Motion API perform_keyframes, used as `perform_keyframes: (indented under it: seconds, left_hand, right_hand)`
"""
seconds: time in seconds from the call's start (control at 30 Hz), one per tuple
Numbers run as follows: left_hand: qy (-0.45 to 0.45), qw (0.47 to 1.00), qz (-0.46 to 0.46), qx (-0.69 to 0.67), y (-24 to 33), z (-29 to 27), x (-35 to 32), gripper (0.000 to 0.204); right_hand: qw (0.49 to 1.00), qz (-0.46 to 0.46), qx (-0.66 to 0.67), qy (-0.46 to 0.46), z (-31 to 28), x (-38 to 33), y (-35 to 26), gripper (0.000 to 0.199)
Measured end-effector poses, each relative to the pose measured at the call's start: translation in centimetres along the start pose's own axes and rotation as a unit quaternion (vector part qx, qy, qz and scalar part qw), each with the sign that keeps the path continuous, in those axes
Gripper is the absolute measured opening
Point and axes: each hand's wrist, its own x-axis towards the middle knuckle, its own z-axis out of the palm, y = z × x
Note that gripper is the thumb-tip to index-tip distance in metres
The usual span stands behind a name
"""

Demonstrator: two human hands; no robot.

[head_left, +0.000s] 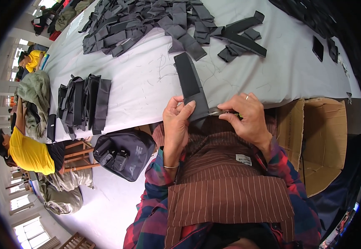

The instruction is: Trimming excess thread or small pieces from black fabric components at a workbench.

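My left hand (178,118) is closed on a dark fabric strip (190,81), thumb on top and fingers beneath. The strip stands out over the table edge, its far end pointing away from me, with a stiffer-looking black panel along it. At its lower right edge, my right hand (246,116) grips small thread snips (216,112). Their silvery blades touch or nearly touch the fabric, while the fingers hide most of the handle. Loose threads (170,68) lie on the white cloth beyond the strip.
A large heap of similar dark strips (135,25) covers the far table (135,79). A row of strips (83,101) lies at the left. A black bag (126,155) is below the edge; an open cardboard box (324,141) stands right. A phone (318,48) lies far right. People in yellow work at left.
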Motion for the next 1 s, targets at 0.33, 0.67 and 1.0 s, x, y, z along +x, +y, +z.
perform_keyframes:
  seconds: [0.33, 0.67, 1.0]
  left_hand:
    - [-0.011, 1.000, -0.020, -0.014, 0.4, 0.2, 0.0, 0.023]
    - [0.026, 0.999, -0.025, -0.003, 0.8, 1.5, -0.7, 0.039]
    - [-0.071, 0.993, 0.045, 0.087, 3.6, 1.9, -3.0, 0.026]
  right_hand:
    - [1.000, -0.010, 0.010, -0.007, 0.4, 0.4, 0.0, 0.018]
    - [0.998, 0.019, 0.066, 0.007, 0.3, 0.9, -1.3, 0.028]
    - [0.988, -0.083, 0.128, 0.029, 1.1, 2.8, -3.1, 0.033]
